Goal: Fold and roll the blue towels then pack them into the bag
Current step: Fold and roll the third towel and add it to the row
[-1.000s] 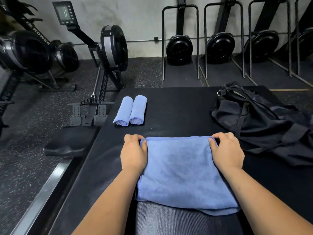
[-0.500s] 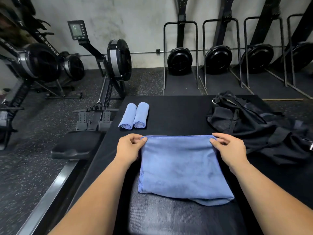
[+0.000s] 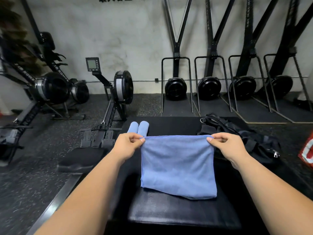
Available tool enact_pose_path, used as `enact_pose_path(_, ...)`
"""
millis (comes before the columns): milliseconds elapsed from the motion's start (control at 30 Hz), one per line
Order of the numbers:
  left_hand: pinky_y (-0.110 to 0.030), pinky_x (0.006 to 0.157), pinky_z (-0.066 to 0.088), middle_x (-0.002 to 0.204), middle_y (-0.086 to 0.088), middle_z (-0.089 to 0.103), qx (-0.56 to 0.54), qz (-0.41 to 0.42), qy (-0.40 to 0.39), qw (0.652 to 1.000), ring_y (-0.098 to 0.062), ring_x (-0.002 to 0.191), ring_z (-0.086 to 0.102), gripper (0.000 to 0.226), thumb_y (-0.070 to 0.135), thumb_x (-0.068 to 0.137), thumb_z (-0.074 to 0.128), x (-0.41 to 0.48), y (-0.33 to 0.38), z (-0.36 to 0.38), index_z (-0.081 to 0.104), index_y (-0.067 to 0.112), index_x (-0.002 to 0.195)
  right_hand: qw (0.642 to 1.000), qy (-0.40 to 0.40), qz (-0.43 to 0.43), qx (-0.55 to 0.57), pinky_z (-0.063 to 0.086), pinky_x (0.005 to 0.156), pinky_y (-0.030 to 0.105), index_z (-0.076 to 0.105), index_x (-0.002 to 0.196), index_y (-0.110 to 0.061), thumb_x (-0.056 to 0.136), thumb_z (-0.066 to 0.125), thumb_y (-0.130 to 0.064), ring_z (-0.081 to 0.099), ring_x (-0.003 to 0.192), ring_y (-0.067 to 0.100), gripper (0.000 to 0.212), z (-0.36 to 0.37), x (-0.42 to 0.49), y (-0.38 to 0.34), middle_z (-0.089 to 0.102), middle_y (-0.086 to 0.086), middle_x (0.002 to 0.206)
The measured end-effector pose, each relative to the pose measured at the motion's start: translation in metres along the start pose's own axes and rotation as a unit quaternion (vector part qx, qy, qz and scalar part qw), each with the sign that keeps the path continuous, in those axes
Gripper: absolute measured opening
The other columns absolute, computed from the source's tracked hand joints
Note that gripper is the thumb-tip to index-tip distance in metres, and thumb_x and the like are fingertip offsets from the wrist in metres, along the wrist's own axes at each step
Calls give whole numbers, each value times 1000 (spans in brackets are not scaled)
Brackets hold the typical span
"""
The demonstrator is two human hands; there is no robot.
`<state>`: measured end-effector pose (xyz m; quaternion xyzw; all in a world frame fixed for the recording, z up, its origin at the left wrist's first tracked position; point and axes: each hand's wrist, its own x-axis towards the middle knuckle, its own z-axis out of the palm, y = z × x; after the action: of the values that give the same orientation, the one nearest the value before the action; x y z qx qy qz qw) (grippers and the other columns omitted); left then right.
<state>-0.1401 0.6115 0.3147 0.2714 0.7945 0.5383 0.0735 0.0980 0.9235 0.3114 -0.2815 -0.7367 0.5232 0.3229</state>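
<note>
A folded blue towel (image 3: 177, 167) is held up by its two top corners, its upper edge stretched taut between the hands, while its lower edge lies on the black padded surface (image 3: 169, 211). The left corner is pinched between the thumb and curled fingers of the left hand (image 3: 130, 145), and the right corner is pinched in the same way by the right hand (image 3: 227, 146). Two rolled blue towels (image 3: 138, 127) are laid side by side, touching, on the far left part of the black platform (image 3: 172, 125), just beyond the left hand. A black bag (image 3: 237, 133) is slumped on the far right, behind the right hand. A rowing machine (image 3: 118, 92) is seen on the floor to the left.
</note>
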Motion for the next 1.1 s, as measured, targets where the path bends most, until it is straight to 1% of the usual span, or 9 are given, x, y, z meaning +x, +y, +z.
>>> enact_pose_path(133,-18,64,54,78,-10,75,-28,15,2,999,-7,63,63,6,17,92,82,-18,37,-25,78,13,93,999,-2,-19,30,51,82,29,80,95,-17,87,85,-18,65,75,6,10,-18,-15,-42,76,1,83)
enact_pose_path(233,-21,54,49,78,1,74,-100,18,30,994,-7,60,57,7,21,89,85,-21,69,-41,81,16,91,998,21,-47,36,50,74,23,80,94,-14,84,87,-17,64,68,1,12,-30,-19,-74,74,-3,77)
enact_pose_path(333,-18,60,50,74,8,75,-61,63,50,995,-3,60,61,8,22,89,86,-29,99,-59,80,17,89,997,6,-73,28,49,64,17,80,91,-12,81,90,-16,61,60,2,14,-36,-29,-104,73,1,74)
enact_pose_path(467,-25,65,52,71,7,74,14,112,91,989,-2,57,60,7,25,90,84,-35,118,-82,80,21,88,994,25,-96,53,50,66,25,80,88,-14,78,92,-22,61,64,9,17,-42,-39,-129,74,5,77)
enact_pose_path(600,-22,63,46,70,10,72,80,150,134,976,0,57,57,11,30,90,83,-44,127,-97,75,30,82,990,35,-118,74,49,58,14,77,90,-8,82,89,-15,59,59,5,16,-43,-52,-145,72,5,76)
enact_pose_path(800,-15,54,44,73,4,70,23,148,125,981,-8,56,52,9,27,94,80,-66,142,-100,76,19,92,988,-9,-113,106,48,57,18,75,94,-10,86,85,-17,61,63,8,15,-52,-69,-156,71,2,80)
enact_pose_path(933,-15,48,39,69,7,66,-112,86,70,987,-8,56,48,16,29,91,84,-78,153,-111,81,15,98,983,-81,-79,147,33,62,27,77,94,-15,73,93,-31,44,63,15,31,-68,-74,-160,64,2,78)
enact_pose_path(1033,-16,52,35,69,5,56,-223,59,-40,972,-10,60,38,12,24,93,79,-81,157,-122,81,13,98,966,-153,-42,205,40,74,27,77,91,-20,61,98,-40,44,66,12,42,-81,-77,-161,60,-1,79)
enact_pose_path(1100,-17,59,40,74,4,55,-262,59,-105,957,-10,61,39,12,22,97,73,-84,160,-125,80,13,96,953,-195,-31,228,48,79,26,75,95,-19,69,95,-38,51,69,12,38,-84,-80,-164,63,0,84)
